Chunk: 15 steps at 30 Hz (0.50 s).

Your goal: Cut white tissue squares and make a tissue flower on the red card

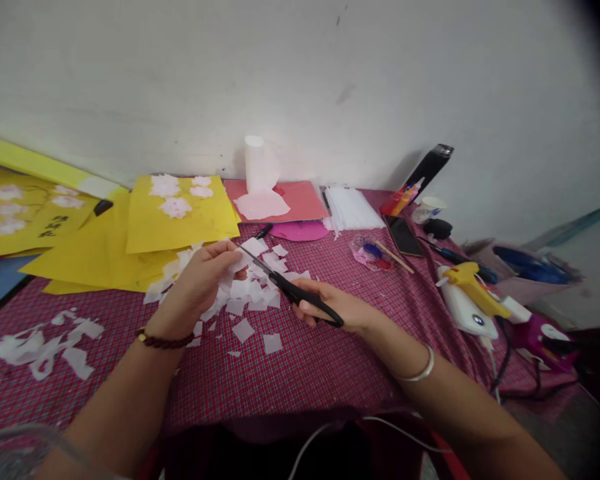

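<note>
My right hand [325,303] is wrapped round the black handles of a pair of scissors [307,298]. Their blades point up and left, towards the fingers of my left hand [207,270]. Those fingers pinch a small piece of white tissue paper [233,262], partly hidden behind them, and the blade tips lie close beside it. I cannot tell whether the blades touch the paper. Below and around both hands, many cut white paper squares [243,330] lie scattered on the red checked tablecloth [290,380].
Yellow sheets with pink paper flowers [183,213] lie at the back left, paper scraps [45,347] at the front left. A white roll [255,163] stands at the wall. On the right are a phone [404,235], a yellow glue gun [473,288] with cables, and a bin [530,267].
</note>
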Each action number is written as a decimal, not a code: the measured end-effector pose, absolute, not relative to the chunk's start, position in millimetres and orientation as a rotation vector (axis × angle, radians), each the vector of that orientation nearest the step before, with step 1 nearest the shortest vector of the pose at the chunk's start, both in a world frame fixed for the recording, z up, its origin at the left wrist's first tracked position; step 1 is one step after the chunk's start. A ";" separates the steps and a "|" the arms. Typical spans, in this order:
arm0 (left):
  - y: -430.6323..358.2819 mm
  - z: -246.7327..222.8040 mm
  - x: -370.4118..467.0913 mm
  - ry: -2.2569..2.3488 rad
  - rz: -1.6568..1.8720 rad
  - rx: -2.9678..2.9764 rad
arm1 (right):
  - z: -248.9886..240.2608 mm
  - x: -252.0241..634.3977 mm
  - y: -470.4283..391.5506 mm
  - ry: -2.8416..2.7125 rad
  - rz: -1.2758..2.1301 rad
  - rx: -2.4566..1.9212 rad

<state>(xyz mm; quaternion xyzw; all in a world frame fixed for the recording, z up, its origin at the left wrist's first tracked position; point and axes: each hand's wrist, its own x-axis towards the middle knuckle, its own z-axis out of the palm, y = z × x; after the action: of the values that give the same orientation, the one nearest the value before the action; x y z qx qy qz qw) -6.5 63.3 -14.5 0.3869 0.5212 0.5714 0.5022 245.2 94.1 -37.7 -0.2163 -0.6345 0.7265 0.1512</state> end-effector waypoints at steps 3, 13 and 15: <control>64.0 -13.9 -4.3 1.278 1.386 0.925 | -37.8 242.3 92.4 -1.770 2.086 -0.684; 60.4 -5.1 -32.2 1.331 1.143 1.069 | -42.1 240.8 96.1 -1.747 2.022 -0.793; 60.5 -3.8 -36.8 1.357 1.182 1.084 | -42.7 242.0 96.3 -1.774 2.045 -0.742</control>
<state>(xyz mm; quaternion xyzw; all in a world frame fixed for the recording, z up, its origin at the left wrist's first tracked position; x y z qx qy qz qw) -36.8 60.5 -3.8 0.4477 0.5603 0.4882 0.4973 242.0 96.3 -42.7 -0.2606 -0.6231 0.7184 0.1666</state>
